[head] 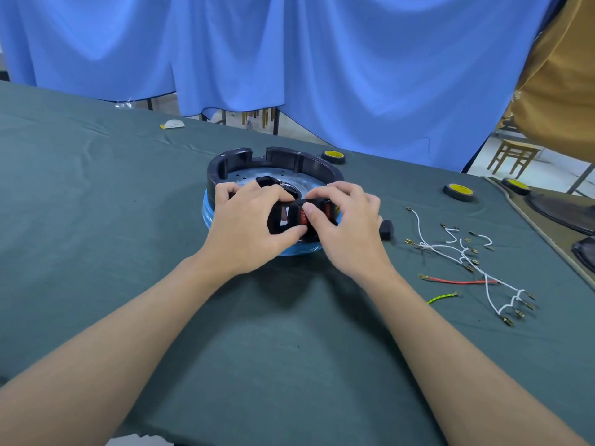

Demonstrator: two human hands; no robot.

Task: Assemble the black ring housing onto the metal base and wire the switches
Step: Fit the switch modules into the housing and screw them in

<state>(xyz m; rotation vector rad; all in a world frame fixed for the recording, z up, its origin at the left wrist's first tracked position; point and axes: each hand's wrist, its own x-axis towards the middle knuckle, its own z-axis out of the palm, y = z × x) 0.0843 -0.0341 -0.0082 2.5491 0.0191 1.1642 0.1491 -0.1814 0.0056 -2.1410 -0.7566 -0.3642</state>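
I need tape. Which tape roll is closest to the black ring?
The tape roll just behind the black ring housing, near its rim. The middle roll and rightmost roll sit farther away.

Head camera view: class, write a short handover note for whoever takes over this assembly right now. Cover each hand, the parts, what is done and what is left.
Left hand: grips the front of the black ring housing.
Right hand: grips the same front, thumb on a red switch.
Parts: the housing sits on the metal base. A small black part, white wires, red wire and yellow-green wire lie to the right.
Done: housing on base, red switches fitted.
Left: one front slot looks empty; no wires attached.
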